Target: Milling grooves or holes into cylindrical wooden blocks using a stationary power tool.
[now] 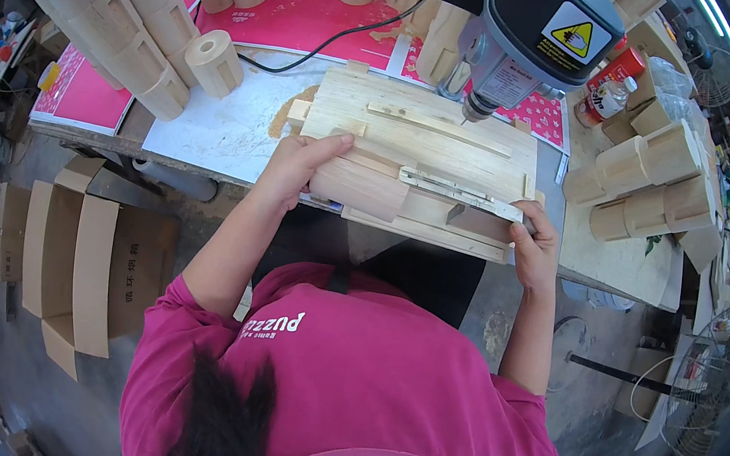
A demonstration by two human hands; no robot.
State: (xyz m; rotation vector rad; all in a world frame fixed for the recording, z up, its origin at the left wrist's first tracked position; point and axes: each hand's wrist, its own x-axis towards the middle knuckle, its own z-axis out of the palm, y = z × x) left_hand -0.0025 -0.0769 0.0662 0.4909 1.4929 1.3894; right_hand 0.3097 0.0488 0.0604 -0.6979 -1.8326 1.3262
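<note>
My left hand [307, 163] is closed round the left end of a pale wooden cylinder [361, 188], its thumb lying along the top. From the cylinder's right side a narrow pale strip [457, 190] runs across to my right hand [537, 240]. That hand pinches the strip's far end between thumb and fingers; the other fingertips are partly hidden. Both pieces are over the near part of a wooden board [452, 129] with raised strips fixed on it. A drill press [539, 29] stands behind the board, its chuck [480, 107] above the board's far edge, apart from the cylinder.
Stacked wooden cylinders [117, 6] stand at the left and back of the table. A short hollow cylinder [214, 62] sits nearer, by a black cable [339, 38]. More cylinders [656, 188] lie at right, near a bottle [605, 101]. An open cardboard box [93, 261] is on the floor.
</note>
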